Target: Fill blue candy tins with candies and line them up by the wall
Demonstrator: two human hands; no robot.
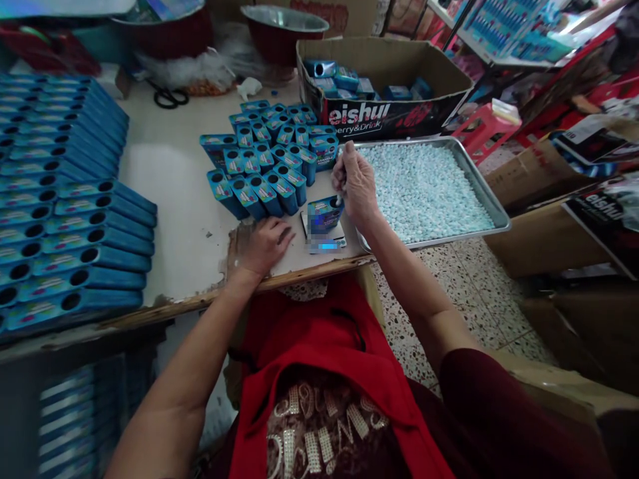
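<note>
My right hand (355, 179) is closed in a loose fist beside the tray's left edge, with small pale candies showing under its fingers. Just below it, a blue box (323, 211) with a dark round opening stands on a small flat white device, perhaps a scale (333, 239), partly blurred. The metal tray (500, 223) is spread with pale blue and white candies (424, 193). My left hand (267, 245) lies on the table edge, fingers loosely extended and holding nothing. Beyond it stand several blue boxes (264, 193) with round holes in their tops.
Rows of blue boxes (80, 253) fill the table's left side. A cardboard carton (394, 120) holding blue packs stands behind the tray. Black scissors (170, 98), a red bowl (284, 40) and plastic bags are at the back. A red stool (492, 126) and cartons stand right.
</note>
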